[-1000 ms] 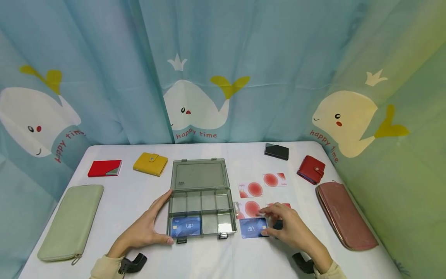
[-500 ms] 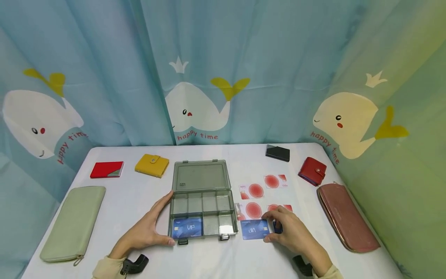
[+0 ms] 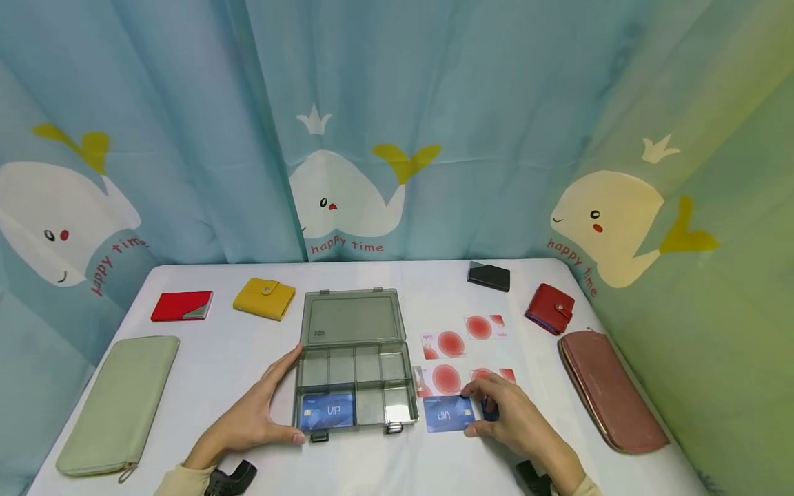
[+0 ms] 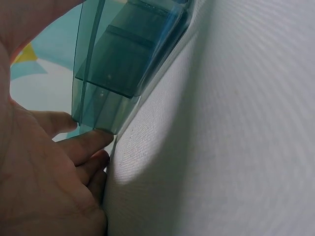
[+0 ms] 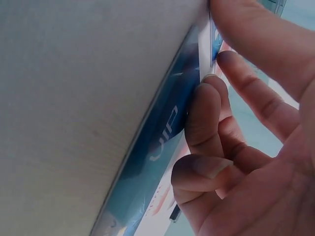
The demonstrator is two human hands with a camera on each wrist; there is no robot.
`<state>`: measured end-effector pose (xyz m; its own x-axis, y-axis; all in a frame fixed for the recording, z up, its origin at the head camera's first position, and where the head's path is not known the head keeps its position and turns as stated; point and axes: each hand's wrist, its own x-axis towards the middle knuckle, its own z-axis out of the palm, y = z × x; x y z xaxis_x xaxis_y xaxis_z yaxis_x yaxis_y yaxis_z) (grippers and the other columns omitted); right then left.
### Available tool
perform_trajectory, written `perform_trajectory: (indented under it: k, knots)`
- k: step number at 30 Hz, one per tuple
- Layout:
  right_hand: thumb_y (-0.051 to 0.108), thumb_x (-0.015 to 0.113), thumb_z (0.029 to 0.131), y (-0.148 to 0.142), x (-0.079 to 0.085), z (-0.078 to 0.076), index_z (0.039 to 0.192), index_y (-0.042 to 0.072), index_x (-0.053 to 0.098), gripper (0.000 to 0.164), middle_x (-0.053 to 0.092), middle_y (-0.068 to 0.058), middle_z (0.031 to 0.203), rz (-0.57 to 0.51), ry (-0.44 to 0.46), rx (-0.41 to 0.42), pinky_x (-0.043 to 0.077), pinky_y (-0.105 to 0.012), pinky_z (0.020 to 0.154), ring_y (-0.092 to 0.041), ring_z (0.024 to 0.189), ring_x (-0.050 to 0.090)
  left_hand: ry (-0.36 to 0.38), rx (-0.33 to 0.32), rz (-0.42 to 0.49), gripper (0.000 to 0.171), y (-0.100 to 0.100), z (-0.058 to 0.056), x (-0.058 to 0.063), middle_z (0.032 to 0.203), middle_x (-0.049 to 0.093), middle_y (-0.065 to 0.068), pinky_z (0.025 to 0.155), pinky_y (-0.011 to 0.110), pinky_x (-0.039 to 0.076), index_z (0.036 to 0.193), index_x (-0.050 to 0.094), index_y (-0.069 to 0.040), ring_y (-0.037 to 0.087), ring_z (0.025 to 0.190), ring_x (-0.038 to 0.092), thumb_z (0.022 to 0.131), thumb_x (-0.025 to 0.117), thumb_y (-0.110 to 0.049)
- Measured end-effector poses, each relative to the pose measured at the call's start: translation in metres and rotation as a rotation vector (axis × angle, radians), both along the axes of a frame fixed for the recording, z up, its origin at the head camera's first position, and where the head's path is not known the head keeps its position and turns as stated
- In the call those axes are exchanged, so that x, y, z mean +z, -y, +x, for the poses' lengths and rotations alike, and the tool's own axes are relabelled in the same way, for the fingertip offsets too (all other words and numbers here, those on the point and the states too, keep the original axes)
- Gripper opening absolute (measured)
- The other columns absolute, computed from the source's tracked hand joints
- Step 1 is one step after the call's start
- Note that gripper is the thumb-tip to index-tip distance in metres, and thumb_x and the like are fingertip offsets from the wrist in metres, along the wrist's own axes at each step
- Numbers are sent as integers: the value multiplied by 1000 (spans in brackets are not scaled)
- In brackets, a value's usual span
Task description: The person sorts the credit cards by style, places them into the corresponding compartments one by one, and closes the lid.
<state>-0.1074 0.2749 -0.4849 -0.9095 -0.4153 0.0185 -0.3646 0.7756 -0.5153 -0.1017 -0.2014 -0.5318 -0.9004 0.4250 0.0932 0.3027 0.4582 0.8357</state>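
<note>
A grey see-through compartment box lies with its lid back on the white table. My left hand rests along its left side, thumb at the front corner and fingertips touching the wall, as the left wrist view also shows. One blue VIP card lies in the front left compartment. Right of the box, my right hand pinches another blue VIP card at its right end, finger and thumb at opposite long edges; it lies flat. Under that hand, a further blue VIP card is partly hidden in the head view.
Several red-and-white cards lie behind the right hand. On the left are a green wallet, a red card case and a yellow wallet. At right stand a black card case, red wallet and brownish-pink wallet.
My right finger and thumb have closed in on the blue card's edges, from a wider position a second ago. The left hand stays at the box. The head view has shifted slightly.
</note>
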Motion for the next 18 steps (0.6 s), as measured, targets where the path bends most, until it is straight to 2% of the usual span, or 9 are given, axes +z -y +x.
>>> perform_trajectory:
  k: [7, 13, 18]
  knots:
    - [35, 101, 66, 2, 1, 0, 106, 21, 72, 52, 56, 11, 94, 30, 10, -21, 49, -25, 74, -5, 85, 51, -7, -10, 17, 141, 0, 1, -2, 174, 22, 23, 116, 81, 25, 172, 12, -12, 57, 154, 25, 65, 101, -35]
    - [26, 103, 64, 0, -1, -4, 104, 17, 63, 57, 59, 9, 93, -81, 17, 15, 50, -24, 71, -7, 83, 53, 4, -7, 26, 141, -2, 1, -2, 174, 22, 23, 116, 81, 25, 172, 12, -12, 56, 154, 24, 65, 101, -34]
    - [18, 101, 67, 1, -5, -1, 106, 16, 57, 59, 60, 10, 87, -149, 2, 73, 53, -24, 69, -2, 78, 57, 0, 3, 12, 142, -1, 1, 1, 174, 23, 23, 117, 80, 24, 172, 13, -12, 56, 154, 25, 64, 102, -35]
